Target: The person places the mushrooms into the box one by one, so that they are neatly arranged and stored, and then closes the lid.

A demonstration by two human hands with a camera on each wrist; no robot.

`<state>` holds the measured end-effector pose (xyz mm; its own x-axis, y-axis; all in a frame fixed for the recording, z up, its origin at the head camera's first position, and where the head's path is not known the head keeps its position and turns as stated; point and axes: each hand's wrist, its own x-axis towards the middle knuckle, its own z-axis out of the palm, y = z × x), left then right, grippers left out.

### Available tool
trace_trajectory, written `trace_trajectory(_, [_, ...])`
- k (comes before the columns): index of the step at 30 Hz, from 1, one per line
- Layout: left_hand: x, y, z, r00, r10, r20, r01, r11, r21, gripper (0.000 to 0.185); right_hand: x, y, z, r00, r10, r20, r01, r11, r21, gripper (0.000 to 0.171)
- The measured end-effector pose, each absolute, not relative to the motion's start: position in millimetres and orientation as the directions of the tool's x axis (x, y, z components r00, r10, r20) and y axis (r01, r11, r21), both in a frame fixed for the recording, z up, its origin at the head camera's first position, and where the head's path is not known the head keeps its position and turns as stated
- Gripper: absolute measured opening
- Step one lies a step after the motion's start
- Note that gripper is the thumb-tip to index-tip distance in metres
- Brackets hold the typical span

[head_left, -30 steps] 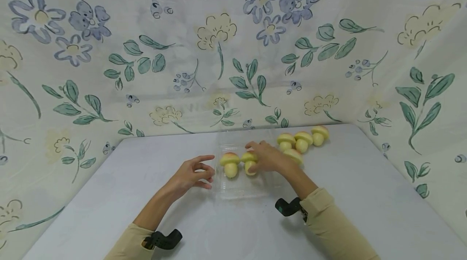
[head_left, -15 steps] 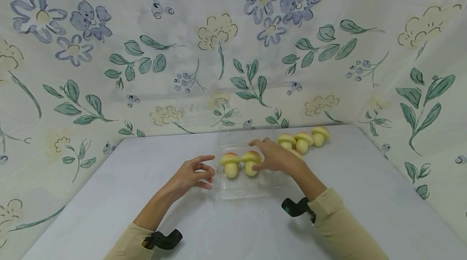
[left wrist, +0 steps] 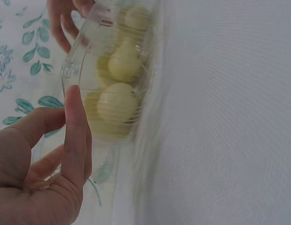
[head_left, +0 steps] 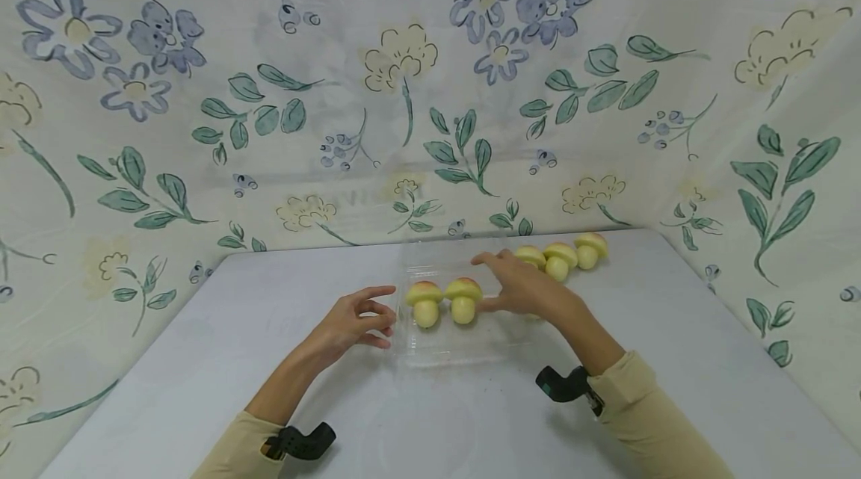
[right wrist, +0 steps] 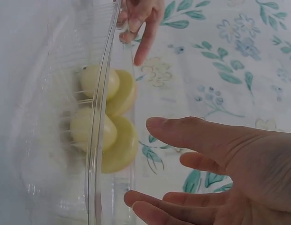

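Two mushroom-shaped pieces, the left one [head_left: 425,307] and the right one [head_left: 463,303], lie side by side in a clear plastic container [head_left: 440,359]. Both have pale yellow stems and yellow-green caps tinged reddish. My left hand [head_left: 356,323] rests its fingertips against the container's left side, fingers loosely bent. Over the container's right part is my right hand [head_left: 523,286], its thumb and fingers spread apart with nothing held. The right wrist view shows that hand [right wrist: 220,173] beside the clear wall, apart from the two pieces.
More such mushroom shapes [head_left: 560,261] stand on the white table [head_left: 639,329] to the back right, some partly hidden by my right hand. A floral cloth [head_left: 397,187] rises behind the table.
My right hand has let go of the right-hand mushroom shape in the container and moved right, away from it. The left hand stays in place.
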<state>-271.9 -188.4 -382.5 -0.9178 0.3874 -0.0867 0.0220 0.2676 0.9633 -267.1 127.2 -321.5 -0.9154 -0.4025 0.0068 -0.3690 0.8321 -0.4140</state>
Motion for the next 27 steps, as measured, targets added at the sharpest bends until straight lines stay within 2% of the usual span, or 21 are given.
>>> trace_trajectory(19, [-271,-188,-382,-0.922,0.374,-0.095,0.014,0.278,0.961,0.068,-261,158,-320,-0.925,-0.379,0.013,-0.34,0.815,-0.469,0.069])
trace_trajectory(27, [-272,-188,-383,-0.925,0.369,-0.095,0.013,0.28,0.96,0.068,-261,169,-323,-0.921,-0.385,0.061,-0.371,0.82,-0.436,0.07])
